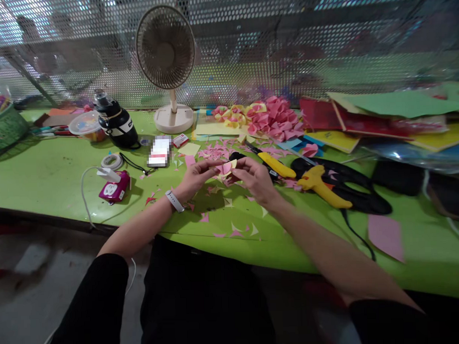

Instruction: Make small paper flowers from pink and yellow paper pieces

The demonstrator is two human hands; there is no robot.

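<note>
My left hand and my right hand meet above the green table, and both pinch a small folded paper piece of pink and pale yellow. The fingers of each hand are closed round its edges. A white wristband sits on my left wrist. Small pink and yellow paper scraps lie on the table beneath and around my hands.
A yellow glue gun and a yellow-handled cutter lie right of my hands. A heap of folded pink and yellow paper pieces sits behind. A desk fan, black bottle, tape roll, magenta gadget and stacked coloured paper surround them.
</note>
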